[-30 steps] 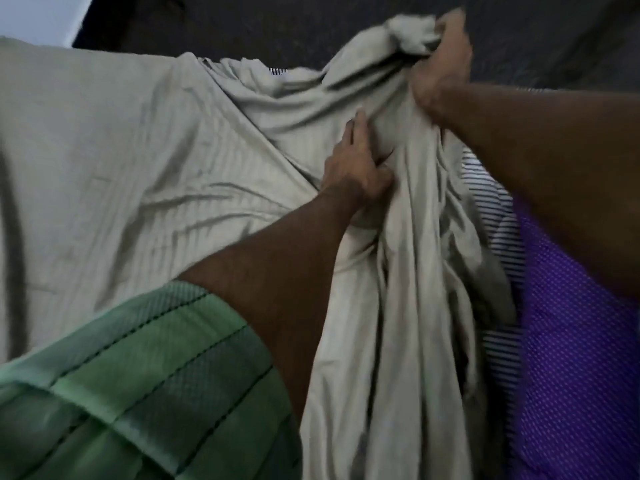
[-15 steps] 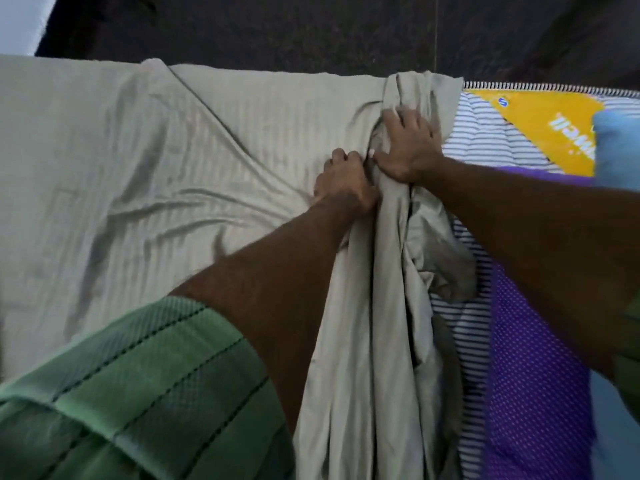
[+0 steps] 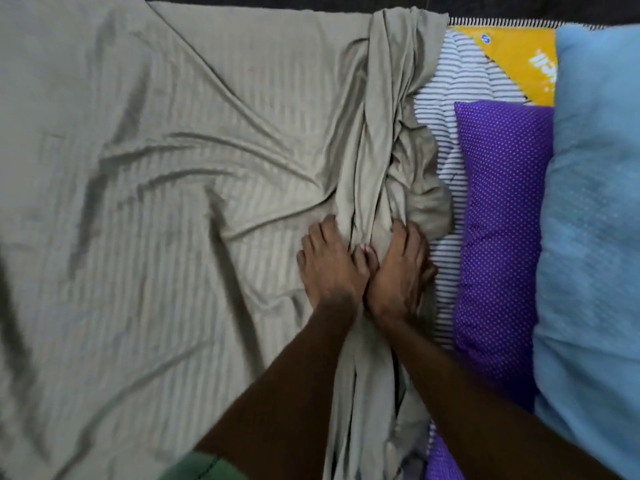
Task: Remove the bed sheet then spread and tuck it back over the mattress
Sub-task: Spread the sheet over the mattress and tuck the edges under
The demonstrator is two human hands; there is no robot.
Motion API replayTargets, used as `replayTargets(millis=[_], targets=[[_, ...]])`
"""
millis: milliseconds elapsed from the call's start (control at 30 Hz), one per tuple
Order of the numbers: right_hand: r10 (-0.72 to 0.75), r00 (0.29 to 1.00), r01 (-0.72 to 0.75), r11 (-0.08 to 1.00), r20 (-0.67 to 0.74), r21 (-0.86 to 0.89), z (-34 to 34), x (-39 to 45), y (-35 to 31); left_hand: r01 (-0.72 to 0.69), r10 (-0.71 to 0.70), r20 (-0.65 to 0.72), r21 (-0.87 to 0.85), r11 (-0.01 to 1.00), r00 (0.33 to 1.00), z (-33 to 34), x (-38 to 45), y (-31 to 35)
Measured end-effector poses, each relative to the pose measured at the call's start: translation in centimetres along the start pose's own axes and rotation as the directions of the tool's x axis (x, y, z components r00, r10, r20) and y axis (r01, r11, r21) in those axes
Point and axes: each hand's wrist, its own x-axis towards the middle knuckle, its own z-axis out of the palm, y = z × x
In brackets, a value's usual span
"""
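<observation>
A grey-beige bed sheet [image 3: 156, 209] with faint woven stripes lies wrinkled over most of the mattress. Its right edge is bunched into a long ridge of folds [image 3: 388, 133] running from the far edge toward me. The striped mattress [image 3: 446, 98] with a yellow label shows bare to the right of that ridge. My left hand [image 3: 329, 265] and my right hand [image 3: 401, 271] sit side by side on the bunched ridge, fingers curled into the cloth, thumbs touching.
A purple dotted pillow [image 3: 502, 220] lies on the bare mattress just right of my hands. A light blue pillow [image 3: 595, 202] lies beyond it at the far right. A dark surface [image 3: 519, 5] borders the bed's far edge.
Both hands have come back toward me along the bunched ridge, from the far edge to the middle of the bed. The raised sheet corner now lies down at the far edge.
</observation>
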Motion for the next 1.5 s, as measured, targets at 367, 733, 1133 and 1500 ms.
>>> replayTargets(millis=[367,733,1133,1500], targets=[[-0.198,0.974,0.223,0.918,0.107,-0.328,-6.3,0.6,3.4,0.209,0.037,0.378,-0.588,0.782,0.925,0.4,-9.6,3.1],[-0.381,0.922,0.386,0.920,0.076,-0.069,-4.8,-20.3,7.1,0.102,-0.094,0.047,-0.223,0.969,0.994,0.3,-23.1,-10.5],[-0.560,0.712,0.685,0.685,0.424,-0.248,-5.1,-31.7,13.0,0.019,-0.029,0.178,0.061,0.998,0.984,-1.3,-37.4,-13.2],[-0.245,0.641,0.756,0.364,0.728,-0.543,-5.7,-30.7,12.4,0.097,-0.043,0.429,-0.105,0.990,0.902,-2.0,-37.5,-9.2]])
